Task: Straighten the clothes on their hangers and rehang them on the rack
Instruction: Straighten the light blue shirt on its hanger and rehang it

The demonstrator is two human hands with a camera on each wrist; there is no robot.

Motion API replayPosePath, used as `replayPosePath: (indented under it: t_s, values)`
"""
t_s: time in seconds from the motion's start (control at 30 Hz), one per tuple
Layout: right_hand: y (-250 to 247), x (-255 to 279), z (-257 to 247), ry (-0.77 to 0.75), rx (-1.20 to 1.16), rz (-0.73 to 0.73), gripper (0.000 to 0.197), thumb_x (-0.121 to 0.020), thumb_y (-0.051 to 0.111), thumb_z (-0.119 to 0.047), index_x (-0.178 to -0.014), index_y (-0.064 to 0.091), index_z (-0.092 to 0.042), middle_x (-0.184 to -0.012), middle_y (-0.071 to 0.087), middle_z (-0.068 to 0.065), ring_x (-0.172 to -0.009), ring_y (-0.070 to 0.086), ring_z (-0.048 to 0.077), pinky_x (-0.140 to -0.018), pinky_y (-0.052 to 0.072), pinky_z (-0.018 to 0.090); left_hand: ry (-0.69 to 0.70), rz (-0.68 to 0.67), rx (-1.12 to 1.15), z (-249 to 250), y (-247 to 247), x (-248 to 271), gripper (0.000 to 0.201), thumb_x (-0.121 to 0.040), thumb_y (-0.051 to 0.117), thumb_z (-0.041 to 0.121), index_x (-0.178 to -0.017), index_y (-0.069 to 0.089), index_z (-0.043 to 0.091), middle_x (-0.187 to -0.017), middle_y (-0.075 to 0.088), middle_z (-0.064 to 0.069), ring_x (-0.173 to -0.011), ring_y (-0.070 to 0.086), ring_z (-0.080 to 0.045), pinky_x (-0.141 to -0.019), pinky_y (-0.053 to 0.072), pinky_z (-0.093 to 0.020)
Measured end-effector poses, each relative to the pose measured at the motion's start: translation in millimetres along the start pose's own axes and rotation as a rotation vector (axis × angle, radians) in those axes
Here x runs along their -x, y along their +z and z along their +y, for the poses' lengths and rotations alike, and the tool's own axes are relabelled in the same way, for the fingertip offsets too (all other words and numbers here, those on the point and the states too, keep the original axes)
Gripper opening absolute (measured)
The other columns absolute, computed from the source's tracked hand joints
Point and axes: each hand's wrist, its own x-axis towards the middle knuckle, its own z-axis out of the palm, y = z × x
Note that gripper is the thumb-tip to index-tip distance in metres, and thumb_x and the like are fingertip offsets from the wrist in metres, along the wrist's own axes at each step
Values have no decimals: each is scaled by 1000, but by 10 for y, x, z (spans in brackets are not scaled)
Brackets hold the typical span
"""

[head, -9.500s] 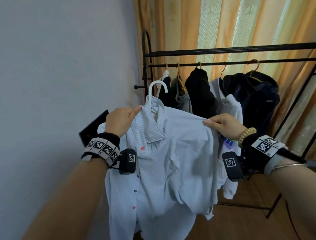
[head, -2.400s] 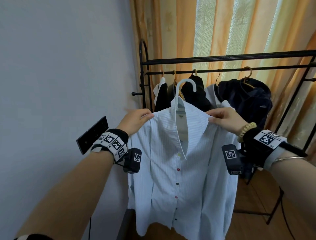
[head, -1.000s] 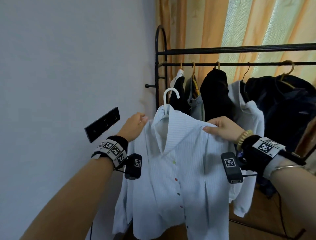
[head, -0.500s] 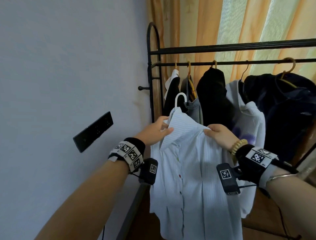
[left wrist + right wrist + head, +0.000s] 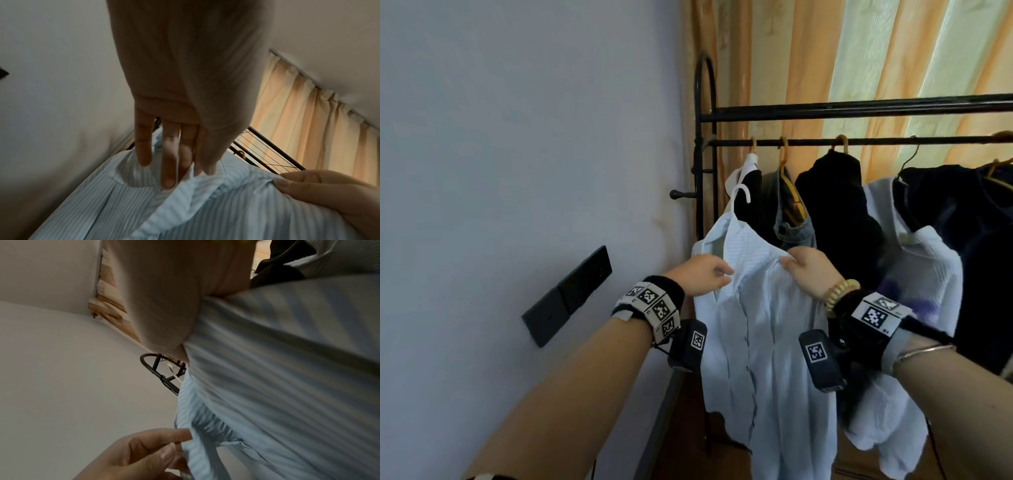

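Right hand pinches the striped shirt at its shoulder seam, thumb and fingers closed on cloth; your left hand has its fingers nearly straight, tips at the collar and placket edge. Whether they nip the fabric or only touch it, I can't tell from the wrist views. My read: you're in the squaring-up step, not yet rehanging. Do it well by keeping the right pinch as the anchor and running the left fingers down the collar fold so it lies flat on both sides, then pull the shoulders level on the white hanger before you lift. The hook is free, off the rail, below it at roughly 7 o'clock from the nearest hung hook. Open rail space looks tight: the gap sits at the left end beside the rack post, so aim the hook there and approach from below-front. The shirt is pale blue, fine white stripes, thin and limp, buttoned part-way as far as I can see; it hangs in front of the dark garments, body twisted, with vertical creases down the front. The collar stands up on one side. Expect it to slide on smooth plastic if tilted.
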Motion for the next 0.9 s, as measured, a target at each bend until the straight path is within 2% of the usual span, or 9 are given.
replayPosePath:
  t_s: [0.1,0.27,0.37,0.43,0.57,0.67,0.73,0.83,0.9]
  values:
    - [119,-199,-128,0,56,53,28,-96,43,-16,-73,45,-1,-86,58,35,-81,57,41,-63,30,33,5,-69,-9,-171,-96,-80,32,-95,54,26,-122,63,12,-127,61,-2,-117,56,-15,-100,43,-26]
    - [57,-438,-277,45,109,133,31,-95,41,-13,-69,49,1,-71,53,21,-72,55,35,-58,31,31,21,-32,106,-423,-225,-238,27,-94,55,25,-116,64,12,-122,64,-3,-113,58,-15,-101,45,-31]
    - [-89,-450,-286,51,76,101,32,-92,45,-13,-74,56,11,-72,57,22,-72,56,33,-57,34,30,52,102,129,-514,-257,-326,14,-92,58,26,-94,68,16,-100,68,0,-88,60,-9,-83,46,-26]
    - [-166,-395,-258,53,75,70,31,-91,48,-13,-76,60,11,-73,59,21,-72,57,32,-60,35,30,33,198,154,-542,-252,-373,12,-91,59,29,-82,60,20,-81,61,5,-72,53,-7,-70,42,-25]
    - [-191,-237,-183,94,147,-5,40,-90,50,-12,-51,43,-6,-53,44,6,-55,45,22,-50,33,25,12,146,131,-498,-194,-441,23,-92,55,37,-100,47,17,-90,58,-1,-73,53,-12,-63,45,-26]
    - [-159,-136,-98,124,129,0,41,-90,50,-11,-50,39,-11,-51,41,4,-55,44,21,-50,33,24,-1,-18,148,-397,-105,-448,29,-94,53,38,-111,43,17,-94,58,-1,-83,58,-16,-74,53,-35]
    - [-153,-85,-52,137,117,7,43,-89,50,-10,-49,37,-11,-51,39,4,-53,42,19,-49,31,23,-9,-66,147,-320,-29,-427,26,-95,51,36,-112,45,17,-92,58,1,-85,59,-16,-76,52,-35]
    - [-148,-42,-14,131,121,41,41,-90,50,-11,-51,38,-8,-51,39,5,-56,43,22,-50,30,21,52,27,120,-178,22,-405,30,-94,54,28,-120,45,16,-101,55,0,-91,55,-16,-78,46,-29]
    - [-110,-39,18,117,105,77,41,-91,48,-10,-52,36,-6,-53,38,7,-59,43,25,-50,29,28,119,141,87,-69,17,-388,45,-90,60,20,-130,39,18,-113,44,-2,-93,50,-15,-84,42,-27]
